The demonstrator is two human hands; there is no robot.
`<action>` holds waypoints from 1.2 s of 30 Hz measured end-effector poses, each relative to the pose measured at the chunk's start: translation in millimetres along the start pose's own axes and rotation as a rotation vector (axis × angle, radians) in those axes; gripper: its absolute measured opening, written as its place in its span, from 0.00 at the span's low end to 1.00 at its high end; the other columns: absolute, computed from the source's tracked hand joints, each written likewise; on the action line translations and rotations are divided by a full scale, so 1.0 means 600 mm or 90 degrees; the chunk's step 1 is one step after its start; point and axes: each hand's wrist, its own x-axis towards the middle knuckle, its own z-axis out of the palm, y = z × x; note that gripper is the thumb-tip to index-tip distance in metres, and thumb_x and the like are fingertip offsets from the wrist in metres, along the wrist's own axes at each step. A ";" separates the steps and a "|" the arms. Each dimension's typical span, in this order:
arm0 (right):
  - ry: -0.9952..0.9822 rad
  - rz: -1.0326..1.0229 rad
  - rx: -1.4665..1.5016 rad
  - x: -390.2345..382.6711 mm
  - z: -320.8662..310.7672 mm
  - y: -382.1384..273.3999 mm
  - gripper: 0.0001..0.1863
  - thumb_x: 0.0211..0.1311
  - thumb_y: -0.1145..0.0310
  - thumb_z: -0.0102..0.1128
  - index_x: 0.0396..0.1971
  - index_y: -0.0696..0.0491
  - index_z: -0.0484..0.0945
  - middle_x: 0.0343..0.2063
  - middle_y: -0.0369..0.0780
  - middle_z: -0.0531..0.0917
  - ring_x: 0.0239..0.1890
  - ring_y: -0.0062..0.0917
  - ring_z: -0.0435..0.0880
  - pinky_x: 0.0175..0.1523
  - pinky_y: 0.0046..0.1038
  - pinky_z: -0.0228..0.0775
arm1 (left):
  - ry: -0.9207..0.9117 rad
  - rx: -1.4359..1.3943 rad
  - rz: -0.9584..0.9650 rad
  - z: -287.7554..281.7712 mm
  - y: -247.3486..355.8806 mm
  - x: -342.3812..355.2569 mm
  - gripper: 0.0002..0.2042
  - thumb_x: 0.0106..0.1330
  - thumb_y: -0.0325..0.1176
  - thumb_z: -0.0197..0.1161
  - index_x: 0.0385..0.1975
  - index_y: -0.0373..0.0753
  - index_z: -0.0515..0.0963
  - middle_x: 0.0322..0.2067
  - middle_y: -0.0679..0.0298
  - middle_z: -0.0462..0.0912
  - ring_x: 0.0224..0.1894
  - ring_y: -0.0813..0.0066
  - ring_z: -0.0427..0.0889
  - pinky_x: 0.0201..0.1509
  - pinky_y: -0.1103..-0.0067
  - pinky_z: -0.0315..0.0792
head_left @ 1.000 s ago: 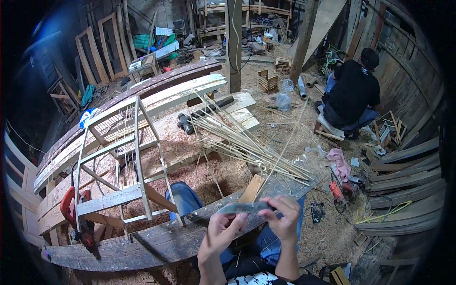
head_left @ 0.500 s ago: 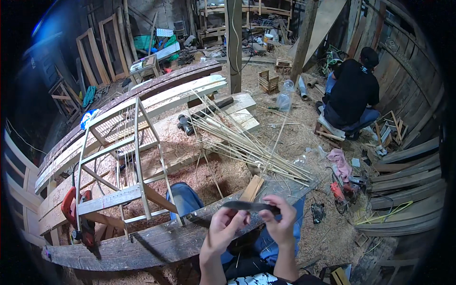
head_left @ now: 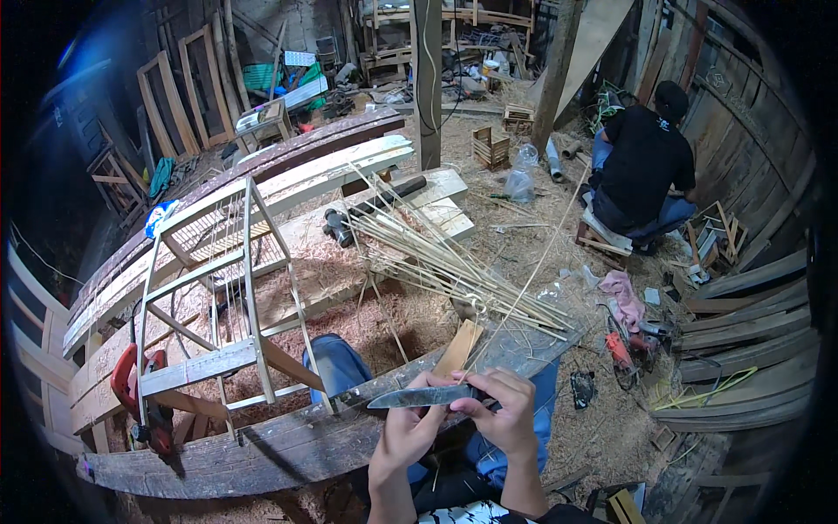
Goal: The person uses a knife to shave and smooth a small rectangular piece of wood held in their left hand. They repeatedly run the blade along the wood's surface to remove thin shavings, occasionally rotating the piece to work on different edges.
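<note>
Right now, the right hand (head_left: 506, 406) closes firmly round the knife (head_left: 415, 399); the left hand (head_left: 410, 432) curls behind its blade, its hold on the thin strip (head_left: 556, 229) unclear. A slip could nick the left fingers. Just ahead, the plank's edge (head_left: 253, 460) limits travel; beyond, bundled sticks (head_left: 449, 275) could snag the strip; rightward, the floor (head_left: 620, 437) offers room.

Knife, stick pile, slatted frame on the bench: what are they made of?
Knife: blade likely steel, smooth, with a grey sheen; handle mostly hidden by the hand.
Stick pile: bamboo or split wood, seemingly unfinished; pale straw colour, thin strips.
Slatted frame: probably wood, apparently unvarnished; pale, matt rails.
</note>
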 end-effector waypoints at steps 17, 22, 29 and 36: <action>0.229 0.220 0.075 -0.028 -0.056 0.064 0.28 0.59 0.45 0.70 0.43 0.57 0.81 0.28 0.36 0.83 0.30 0.18 0.80 0.36 0.23 0.72 | 0.053 0.068 0.003 -0.005 0.026 0.000 0.08 0.75 0.27 0.54 0.46 0.28 0.73 0.33 0.62 0.81 0.38 0.80 0.79 0.45 0.82 0.73; 0.046 0.174 0.150 -0.023 0.005 0.017 0.26 0.49 0.51 0.79 0.33 0.54 0.75 0.25 0.33 0.80 0.27 0.20 0.79 0.35 0.25 0.72 | 0.033 0.011 0.002 0.009 0.009 0.005 0.07 0.74 0.24 0.54 0.46 0.28 0.75 0.36 0.63 0.81 0.41 0.80 0.79 0.47 0.82 0.73; 0.092 -0.043 0.116 -0.018 0.016 0.018 0.20 0.45 0.57 0.80 0.29 0.51 0.77 0.23 0.37 0.84 0.24 0.31 0.83 0.29 0.29 0.70 | 0.044 0.130 0.084 0.012 0.002 -0.004 0.10 0.71 0.21 0.54 0.48 0.28 0.77 0.42 0.62 0.81 0.46 0.83 0.77 0.50 0.84 0.72; 0.092 -0.102 0.066 -0.014 0.005 0.027 0.20 0.43 0.56 0.80 0.28 0.49 0.76 0.22 0.35 0.83 0.22 0.29 0.82 0.28 0.28 0.67 | 0.047 0.038 0.021 0.016 0.016 -0.010 0.08 0.71 0.22 0.57 0.47 0.29 0.78 0.41 0.64 0.81 0.43 0.85 0.78 0.48 0.87 0.71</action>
